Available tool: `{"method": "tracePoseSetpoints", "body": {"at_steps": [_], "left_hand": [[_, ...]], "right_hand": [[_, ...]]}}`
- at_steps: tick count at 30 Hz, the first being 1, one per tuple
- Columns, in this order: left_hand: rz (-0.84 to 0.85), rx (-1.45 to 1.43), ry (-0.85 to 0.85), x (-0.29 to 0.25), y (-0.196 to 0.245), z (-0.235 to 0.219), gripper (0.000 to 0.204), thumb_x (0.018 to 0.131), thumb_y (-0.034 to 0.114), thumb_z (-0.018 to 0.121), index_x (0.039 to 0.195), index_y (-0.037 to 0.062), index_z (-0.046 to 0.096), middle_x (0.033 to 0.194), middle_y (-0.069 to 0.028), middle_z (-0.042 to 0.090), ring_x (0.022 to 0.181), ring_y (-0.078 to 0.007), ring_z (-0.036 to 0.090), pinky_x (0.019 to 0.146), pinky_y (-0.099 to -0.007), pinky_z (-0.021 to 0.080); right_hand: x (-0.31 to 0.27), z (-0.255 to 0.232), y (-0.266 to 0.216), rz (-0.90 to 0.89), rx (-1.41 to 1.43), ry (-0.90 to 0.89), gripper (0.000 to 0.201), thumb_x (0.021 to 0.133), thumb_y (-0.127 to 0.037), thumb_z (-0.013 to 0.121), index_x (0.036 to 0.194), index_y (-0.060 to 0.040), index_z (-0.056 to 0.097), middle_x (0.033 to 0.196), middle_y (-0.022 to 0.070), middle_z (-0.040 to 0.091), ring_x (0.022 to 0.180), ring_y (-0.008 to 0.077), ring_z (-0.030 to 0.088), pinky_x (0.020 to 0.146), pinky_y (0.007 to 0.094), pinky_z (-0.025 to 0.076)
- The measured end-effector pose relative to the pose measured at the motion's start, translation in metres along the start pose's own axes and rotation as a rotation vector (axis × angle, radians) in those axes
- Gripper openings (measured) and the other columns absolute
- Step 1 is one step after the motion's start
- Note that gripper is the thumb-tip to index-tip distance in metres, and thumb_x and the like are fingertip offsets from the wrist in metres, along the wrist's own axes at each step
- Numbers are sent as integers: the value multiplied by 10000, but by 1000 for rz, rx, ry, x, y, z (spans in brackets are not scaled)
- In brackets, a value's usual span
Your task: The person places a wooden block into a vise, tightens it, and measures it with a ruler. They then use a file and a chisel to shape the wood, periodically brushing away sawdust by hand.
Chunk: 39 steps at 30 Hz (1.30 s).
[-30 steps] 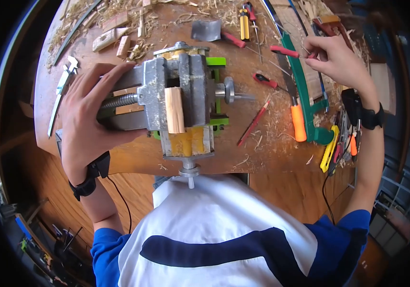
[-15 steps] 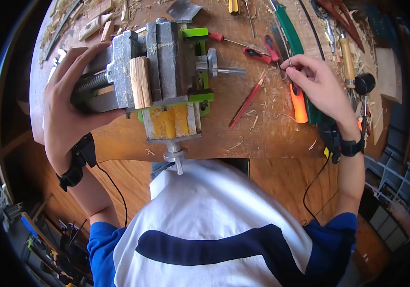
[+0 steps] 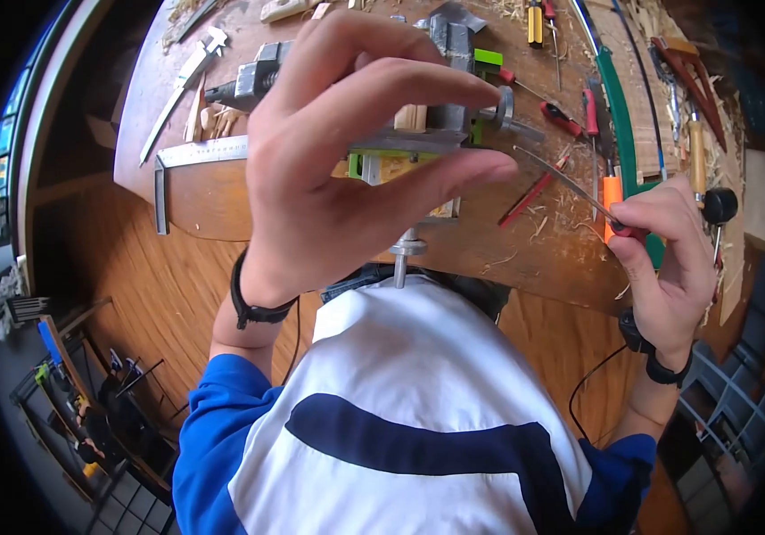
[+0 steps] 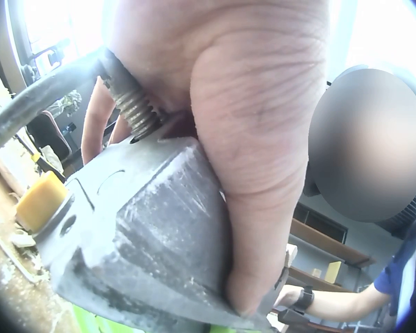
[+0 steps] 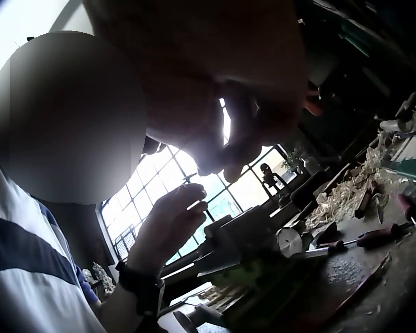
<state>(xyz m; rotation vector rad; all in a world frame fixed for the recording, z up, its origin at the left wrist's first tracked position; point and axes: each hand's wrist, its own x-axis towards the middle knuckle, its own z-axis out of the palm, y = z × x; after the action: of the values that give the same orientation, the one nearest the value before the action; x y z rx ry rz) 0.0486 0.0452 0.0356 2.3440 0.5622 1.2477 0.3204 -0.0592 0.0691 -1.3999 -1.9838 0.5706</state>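
My left hand is raised in front of the grey metal vise, thumb and fingers spread apart with nothing between them. In the left wrist view its thumb overlaps the side of the vise. A short wooden block stands in the vise, partly hidden behind the left fingers. On the right side, my right hand pinches the red-and-black handle of a thin file between thumb and fingers. The file's slim metal blade points toward the vise. In the right wrist view the right hand is dark.
Left of the vise lie a caliper and a metal square. To the right are a red pencil, red-handled tools, a yellow-handled screwdriver and a green-framed saw. Wood shavings and scraps litter the bench.
My left hand has left its place around the vise's screw end and risen toward the camera. The right hand has lifted the file and drawn it nearer my body. The head view has shifted.
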Motion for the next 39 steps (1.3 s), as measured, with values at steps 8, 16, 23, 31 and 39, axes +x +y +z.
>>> {"method": "tracePoseSetpoints", "body": {"at_steps": [8,16,23,31,39], "left_hand": [[-130,-219,58,-2,25,7,308,667,34,867,949,-8,750,920,-80,596,849,-179,582,747,-292,463],[-99,-284,72,-7,33,5,322,647,76,877,933,-3,750,921,-76,574,841,-180,573,721,-289,470],[-113,-320,76,-12,39,8,319,643,67,875,930,-3,755,933,-73,566,840,-177,571,719,-287,472],[-80,-257,59,-11,49,13,329,610,122,873,912,40,772,890,-54,571,829,-180,560,730,-298,450],[-22,-262,67,-13,49,21,340,594,139,871,916,77,784,869,-31,584,815,-180,559,738,-313,431]], "right_hand": [[-13,18,12,-4,273,-41,183,887,-119,684,1033,-10,685,869,79,679,815,208,563,774,320,437],[-16,29,8,10,394,-30,181,913,-112,665,1046,10,661,904,87,667,867,191,563,783,312,446],[-18,31,9,7,436,0,182,859,-17,698,1034,10,656,982,98,655,911,190,556,789,306,449],[-12,49,10,17,592,-34,223,862,93,592,1059,5,649,1059,111,665,1006,219,612,907,327,467],[-8,58,12,-24,621,-28,247,874,124,539,1062,2,644,1091,109,658,1056,226,614,939,335,468]]}}
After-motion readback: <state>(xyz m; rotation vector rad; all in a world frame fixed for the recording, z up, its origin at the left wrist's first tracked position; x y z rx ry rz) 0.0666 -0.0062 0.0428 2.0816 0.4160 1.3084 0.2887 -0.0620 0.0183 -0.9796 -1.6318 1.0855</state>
